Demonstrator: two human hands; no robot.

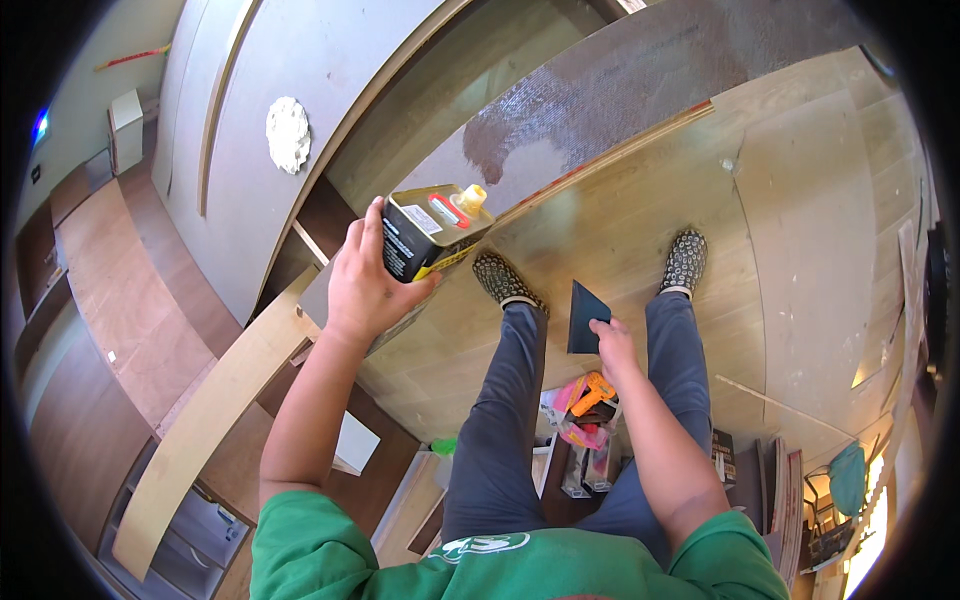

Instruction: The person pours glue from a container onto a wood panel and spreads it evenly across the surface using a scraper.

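Observation:
My left hand (368,275) is wrapped round a rectangular metal can (432,232) with black and yellow sides. The can is tilted; its top, with a red-edged handle and a pale yellow spout, faces me. Between the fingers and thumb of my right hand (616,346) is a thin dark-blue flat spreader (586,318), held above the wooden boards near my knees. Beyond the can lies a grey-brown panel (640,85) with a mesh-like texture. A darker, wet-looking reddish-brown patch (492,150) covers part of its surface.
My patterned shoes (684,262) stand apart on light wood boards (800,180). A white crumpled wad (288,134) lies on a large grey sheet. Between my legs sit an orange tool (590,394) and a pink bag (582,437). A curved-looking plywood strip (190,440) stands at left.

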